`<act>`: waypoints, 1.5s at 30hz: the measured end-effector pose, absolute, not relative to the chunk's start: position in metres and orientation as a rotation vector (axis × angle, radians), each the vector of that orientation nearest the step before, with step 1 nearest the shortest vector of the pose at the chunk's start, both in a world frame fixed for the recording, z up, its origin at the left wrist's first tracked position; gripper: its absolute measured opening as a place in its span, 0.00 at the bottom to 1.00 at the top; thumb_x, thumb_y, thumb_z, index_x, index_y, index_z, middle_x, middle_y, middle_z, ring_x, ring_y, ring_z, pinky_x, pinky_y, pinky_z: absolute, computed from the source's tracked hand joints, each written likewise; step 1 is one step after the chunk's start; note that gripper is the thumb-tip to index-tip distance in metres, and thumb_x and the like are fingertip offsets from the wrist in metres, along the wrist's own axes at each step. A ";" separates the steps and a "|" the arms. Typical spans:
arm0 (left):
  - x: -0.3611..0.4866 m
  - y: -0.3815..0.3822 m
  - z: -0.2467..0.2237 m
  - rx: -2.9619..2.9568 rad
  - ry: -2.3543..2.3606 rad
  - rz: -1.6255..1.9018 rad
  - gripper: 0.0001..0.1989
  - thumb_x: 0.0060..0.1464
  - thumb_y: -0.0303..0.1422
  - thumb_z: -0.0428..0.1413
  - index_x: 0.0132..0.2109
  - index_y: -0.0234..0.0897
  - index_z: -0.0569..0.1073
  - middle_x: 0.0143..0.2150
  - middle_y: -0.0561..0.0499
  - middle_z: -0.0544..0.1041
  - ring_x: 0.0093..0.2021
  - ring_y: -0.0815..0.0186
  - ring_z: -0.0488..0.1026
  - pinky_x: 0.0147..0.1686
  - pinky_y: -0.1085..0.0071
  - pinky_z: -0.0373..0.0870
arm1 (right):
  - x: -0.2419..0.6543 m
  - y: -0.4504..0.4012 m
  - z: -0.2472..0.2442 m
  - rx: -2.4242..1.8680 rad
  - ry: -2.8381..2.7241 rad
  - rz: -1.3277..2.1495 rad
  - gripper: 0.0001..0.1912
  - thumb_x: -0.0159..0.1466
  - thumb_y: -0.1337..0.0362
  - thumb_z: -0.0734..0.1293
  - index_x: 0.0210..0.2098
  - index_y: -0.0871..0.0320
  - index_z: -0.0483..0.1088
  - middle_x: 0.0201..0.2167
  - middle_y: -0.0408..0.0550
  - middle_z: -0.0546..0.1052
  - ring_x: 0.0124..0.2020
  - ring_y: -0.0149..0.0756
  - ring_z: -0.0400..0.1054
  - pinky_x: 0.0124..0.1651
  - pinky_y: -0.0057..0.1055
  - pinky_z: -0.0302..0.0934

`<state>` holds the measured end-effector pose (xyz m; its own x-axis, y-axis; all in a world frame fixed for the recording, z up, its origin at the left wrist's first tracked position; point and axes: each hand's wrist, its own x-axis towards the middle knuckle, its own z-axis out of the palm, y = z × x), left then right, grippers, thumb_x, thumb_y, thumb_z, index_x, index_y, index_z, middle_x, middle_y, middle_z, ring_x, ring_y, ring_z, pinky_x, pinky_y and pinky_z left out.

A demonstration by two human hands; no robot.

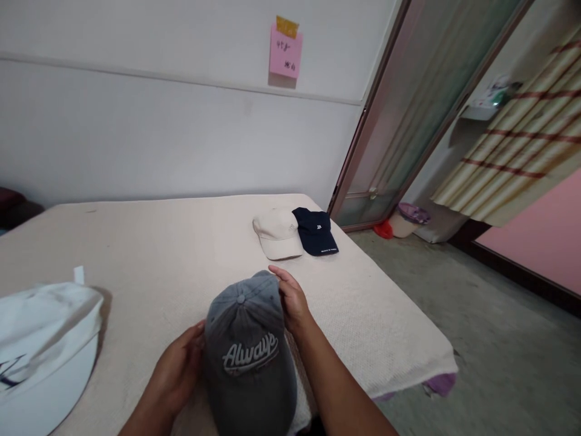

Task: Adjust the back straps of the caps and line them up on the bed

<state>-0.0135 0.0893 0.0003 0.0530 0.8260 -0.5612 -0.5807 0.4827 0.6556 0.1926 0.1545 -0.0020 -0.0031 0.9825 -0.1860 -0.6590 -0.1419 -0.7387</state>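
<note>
Head view, single cam. Both hands on a grey baseball cap (247,357) w/ "Always" stitched on the front, held low over the near edge of the bed (181,242) (cream textured cover).

Left hand (175,372): grip closed on the cap's left side, fingers wrapped to the crown. Right hand (294,303): grip grasping the cap's far right side near the back, fingertips at the top edge.

Progress, by my read: two caps already laid out side by side, touching – cream cap (276,233) and navy cap (316,232), well beyond the right hand, toward the bed's far right corner. Grey cap not yet set down.

Containers: white bag (43,345) well left of the left hand, on the bed; inside not visible, contents can't tell.

Pink note (285,51) on wall behind.
</note>
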 end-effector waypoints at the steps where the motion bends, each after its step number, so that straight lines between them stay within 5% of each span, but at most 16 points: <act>1: -0.012 0.089 0.002 0.292 1.070 1.079 0.11 0.47 0.19 0.53 0.34 0.34 0.77 0.32 0.50 0.82 0.36 0.59 0.78 0.34 0.69 0.74 | 0.192 0.155 -0.003 -0.819 -0.533 1.541 0.21 0.49 0.67 0.69 0.43 0.59 0.69 0.31 0.45 0.77 0.29 0.33 0.69 0.36 0.29 0.60; 16: -0.006 0.083 0.015 0.250 0.961 0.970 0.10 0.50 0.26 0.54 0.23 0.33 0.75 0.19 0.51 0.75 0.22 0.64 0.73 0.26 0.69 0.70 | 0.193 0.155 -0.001 -0.761 -0.537 1.580 0.19 0.51 0.65 0.69 0.43 0.59 0.72 0.38 0.48 0.78 0.38 0.37 0.71 0.43 0.31 0.60; 24: -0.012 0.082 0.016 0.222 0.897 1.150 0.06 0.49 0.26 0.56 0.32 0.37 0.78 0.27 0.51 0.80 0.31 0.59 0.77 0.35 0.67 0.74 | 0.194 0.154 0.002 -0.697 -0.549 1.602 0.18 0.53 0.65 0.68 0.44 0.59 0.72 0.39 0.49 0.78 0.40 0.37 0.70 0.45 0.31 0.60; 29: -0.017 0.087 0.019 0.260 0.863 1.257 0.19 0.48 0.24 0.56 0.48 0.46 0.75 0.44 0.54 0.80 0.46 0.58 0.75 0.46 0.68 0.70 | 0.188 0.152 0.004 -0.709 -0.517 1.611 0.18 0.52 0.64 0.69 0.43 0.59 0.72 0.36 0.49 0.78 0.38 0.38 0.70 0.44 0.32 0.61; 34: -0.015 0.083 0.023 0.365 0.878 1.260 0.17 0.49 0.30 0.59 0.48 0.46 0.75 0.47 0.53 0.79 0.47 0.60 0.74 0.42 0.74 0.71 | 0.186 0.150 0.005 -0.738 -0.537 1.589 0.17 0.53 0.65 0.68 0.43 0.59 0.72 0.38 0.48 0.78 0.41 0.37 0.70 0.46 0.32 0.60; 40: -0.017 0.067 0.025 0.469 0.706 1.161 0.08 0.40 0.32 0.65 0.32 0.40 0.80 0.23 0.52 0.79 0.24 0.64 0.75 0.24 0.76 0.72 | 0.188 0.148 -0.002 -0.656 -0.562 1.686 0.16 0.55 0.64 0.67 0.44 0.56 0.72 0.42 0.47 0.76 0.41 0.37 0.70 0.48 0.33 0.61; 45: -0.014 0.064 0.027 0.404 0.778 1.232 0.09 0.34 0.28 0.66 0.30 0.40 0.80 0.22 0.52 0.79 0.23 0.62 0.76 0.23 0.74 0.74 | 0.182 0.146 -0.009 -0.636 -0.636 1.694 0.16 0.56 0.64 0.67 0.45 0.57 0.71 0.43 0.48 0.76 0.45 0.40 0.70 0.53 0.38 0.59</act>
